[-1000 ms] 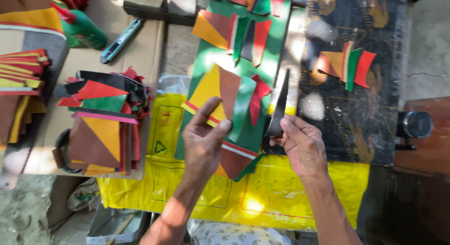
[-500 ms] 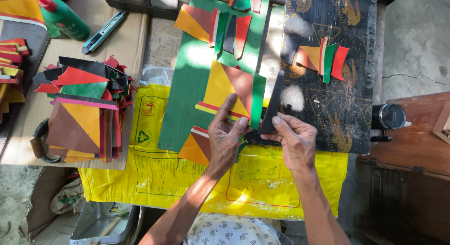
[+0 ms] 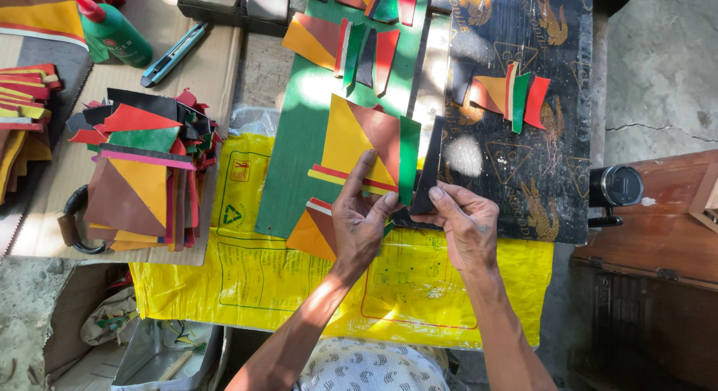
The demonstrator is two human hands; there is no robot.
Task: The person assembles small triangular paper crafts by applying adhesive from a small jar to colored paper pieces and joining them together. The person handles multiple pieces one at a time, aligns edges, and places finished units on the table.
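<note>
- Head view, change since the earlier frames: the black strip [image 3: 429, 169], previously raised above the right hand [image 3: 465, 225], now lies lower and sits directly beside the green edge of the patchwork panel [image 3: 364, 146]; the left hand [image 3: 360, 223] has moved from the panel's face down to its lower edge.
- Head view, grip state: the left hand is closed on the panel's lower edge, fingers curled over the red band, thumb side underneath. The right hand pinches the lower end of the black strip between thumb and fingers.
- Head view, hidden parts: the lower end of the strip is covered by the right fingers; whether strip and panel touch or only lie edge to edge cannot be determined. A second patchwork piece [image 3: 314, 230] below the left grip is partly covered by that hand.
- Head view, appearance: the panel combines a yellow triangle, a brown triangle, a green side strip and a red and yellow band at the bottom. The strip is narrow, dark and tapered.
- Head view, surroundings: beyond the grip lies a green sheet [image 3: 303, 137]; under both wrists, a yellow plastic sack [image 3: 247, 271]. Far left of the grip sits a stack of pieces [image 3: 142, 174], with a glue bottle [image 3: 112, 28] and a utility knife [image 3: 173, 54] beyond it.
</note>
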